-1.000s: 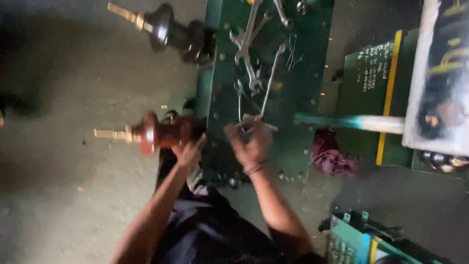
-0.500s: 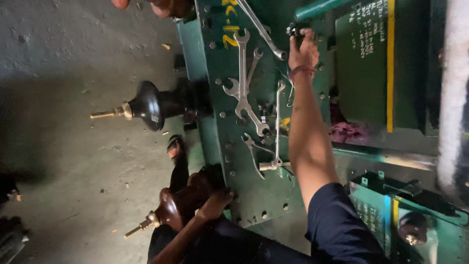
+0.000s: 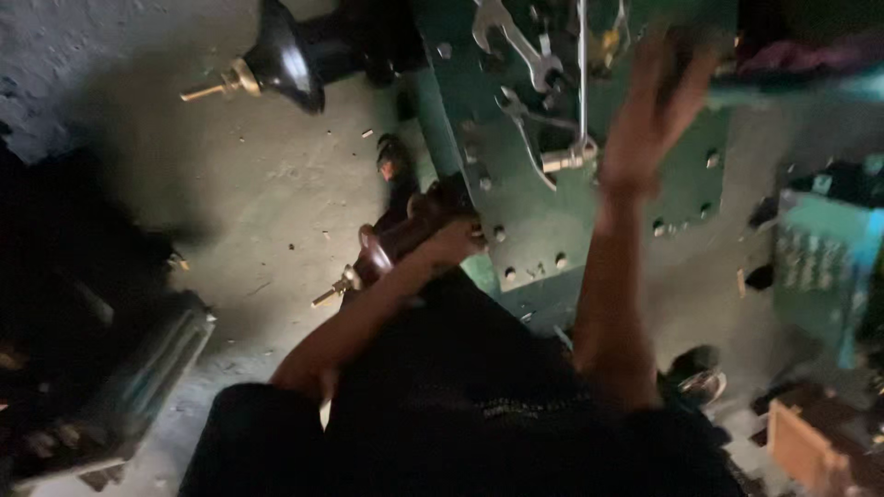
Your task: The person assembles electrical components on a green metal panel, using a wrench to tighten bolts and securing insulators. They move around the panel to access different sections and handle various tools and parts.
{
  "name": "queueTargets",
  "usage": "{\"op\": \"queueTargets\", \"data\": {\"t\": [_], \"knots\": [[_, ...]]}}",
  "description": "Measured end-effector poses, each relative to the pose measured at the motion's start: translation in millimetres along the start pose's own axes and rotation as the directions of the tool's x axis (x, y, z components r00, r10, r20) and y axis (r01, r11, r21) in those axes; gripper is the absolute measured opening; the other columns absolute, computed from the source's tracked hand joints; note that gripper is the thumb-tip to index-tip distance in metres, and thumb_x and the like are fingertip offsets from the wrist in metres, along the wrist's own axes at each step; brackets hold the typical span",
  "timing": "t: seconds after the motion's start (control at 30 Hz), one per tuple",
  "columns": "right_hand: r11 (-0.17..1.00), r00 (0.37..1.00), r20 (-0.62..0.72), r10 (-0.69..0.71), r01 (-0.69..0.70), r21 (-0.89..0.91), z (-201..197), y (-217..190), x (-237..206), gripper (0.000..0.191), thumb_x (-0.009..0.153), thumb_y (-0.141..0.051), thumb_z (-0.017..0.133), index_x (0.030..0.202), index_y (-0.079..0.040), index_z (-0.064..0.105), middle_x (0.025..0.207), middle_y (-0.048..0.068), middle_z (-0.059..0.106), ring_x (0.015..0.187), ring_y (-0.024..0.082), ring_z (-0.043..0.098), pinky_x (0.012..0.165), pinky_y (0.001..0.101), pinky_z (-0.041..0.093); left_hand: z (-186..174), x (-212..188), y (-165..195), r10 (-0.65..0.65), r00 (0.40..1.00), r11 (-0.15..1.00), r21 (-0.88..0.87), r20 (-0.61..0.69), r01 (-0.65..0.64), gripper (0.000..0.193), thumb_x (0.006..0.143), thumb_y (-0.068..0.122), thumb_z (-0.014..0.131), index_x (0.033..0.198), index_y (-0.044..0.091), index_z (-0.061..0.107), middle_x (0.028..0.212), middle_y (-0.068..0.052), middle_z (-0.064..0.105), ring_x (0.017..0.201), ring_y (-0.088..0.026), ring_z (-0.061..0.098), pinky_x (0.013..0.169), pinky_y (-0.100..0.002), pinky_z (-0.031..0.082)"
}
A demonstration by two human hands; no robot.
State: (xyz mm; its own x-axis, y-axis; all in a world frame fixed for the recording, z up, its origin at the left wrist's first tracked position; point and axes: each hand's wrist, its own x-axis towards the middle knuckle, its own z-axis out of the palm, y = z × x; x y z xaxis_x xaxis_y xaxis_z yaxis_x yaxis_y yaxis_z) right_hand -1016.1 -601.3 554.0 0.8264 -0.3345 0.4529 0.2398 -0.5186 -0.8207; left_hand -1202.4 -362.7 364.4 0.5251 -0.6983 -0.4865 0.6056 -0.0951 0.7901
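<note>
Concrete floor (image 3: 276,184): grey, dusty, strewn with small chips; it fills the left half of the view.
Dark box at far left (image 3: 120,387): a shadowed housing on the floor; what it holds cannot be made out.
Black ribbed insulator with brass stud (image 3: 276,60): juts sideways from the upper edge of the green plate, untouched, well apart from both hands.
Brown ribbed insulator with brass tip (image 3: 387,253): juts from the plate's lower left edge, tip pointing down-left over the floor.
Left hand (image 3: 451,244): clenched around the inner end of the brown ribbed insulator, right where it meets the plate.
Green bolted steel plate (image 3: 571,230): a flat cover with bolt heads along its rim, between the two arms.
Steel spanners (image 3: 516,51): several lie loose on the plate's upper part, with a long socket wrench (image 3: 575,152) just below them.
Right hand (image 3: 654,115): blurred, raised over the plate just right of the socket wrench; fingers look spread and empty, but I cannot tell for sure.
Step in hand: judging by the grip, steadying the brown insulator while reaching among the tools.
Next move calls for: a firm hold on one tool without loosening the left grip.
Teal casing at right (image 3: 820,258): contents hidden.
</note>
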Motion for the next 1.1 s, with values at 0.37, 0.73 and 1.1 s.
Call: {"op": "queueTargets", "data": {"t": [0.37, 0.73, 1.1], "knots": [[0.804, 0.765, 0.275, 0.583, -0.591, -0.061, -22.2, -95.3, -385.6, 0.032, 0.107, -0.023, 0.061, 0.125, 0.004, 0.065, 0.114, 0.013, 0.067, 0.106, 0.023, 0.063, 0.094, 0.0349, 0.05, -54.7, -35.3, 53.7, 0.143, 0.969, 0.814, 0.581, -0.201, 0.001, 0.031, 0.097, 0.014, 0.062, 0.127, 0.012, 0.071, 0.127, -0.016, 0.068, 0.109, -0.032, 0.068, 0.095, -0.044, 0.054], [0.329, 0.315, -0.112, 0.943, -0.933, 0.145, 91.5, -38.0, -400.5, 0.03, 0.095, -0.025, 0.067, 0.113, -0.002, 0.07, 0.093, 0.005, 0.07, 0.077, 0.018, 0.064, 0.066, 0.0325, 0.049, -134.9, 4.9, 51.7, 0.175, 0.971, 0.947, 0.243, 0.164, -0.211, 0.028, 0.1, 0.021, 0.077, 0.105, -0.006, 0.075, 0.097, -0.016, 0.074, 0.087, -0.025, 0.067, 0.081, -0.043, 0.056], [0.319, 0.139, -0.296, 0.945, -0.593, 0.739, 131.9, -2.6, -403.9, 0.028, 0.099, -0.022, 0.07, 0.102, 0.005, 0.074, 0.088, 0.01, 0.072, 0.074, 0.018, 0.064, 0.063, 0.0325, 0.048, -124.4, -0.2, 113.4, -0.054, 0.951, 0.995, 0.096, 0.303, 0.026, 0.016, 0.091, 0.013, 0.076, 0.1, 0.002, 0.067, 0.08, -0.011, 0.071, 0.065, -0.017, 0.068, 0.059, -0.028, 0.047]]}}
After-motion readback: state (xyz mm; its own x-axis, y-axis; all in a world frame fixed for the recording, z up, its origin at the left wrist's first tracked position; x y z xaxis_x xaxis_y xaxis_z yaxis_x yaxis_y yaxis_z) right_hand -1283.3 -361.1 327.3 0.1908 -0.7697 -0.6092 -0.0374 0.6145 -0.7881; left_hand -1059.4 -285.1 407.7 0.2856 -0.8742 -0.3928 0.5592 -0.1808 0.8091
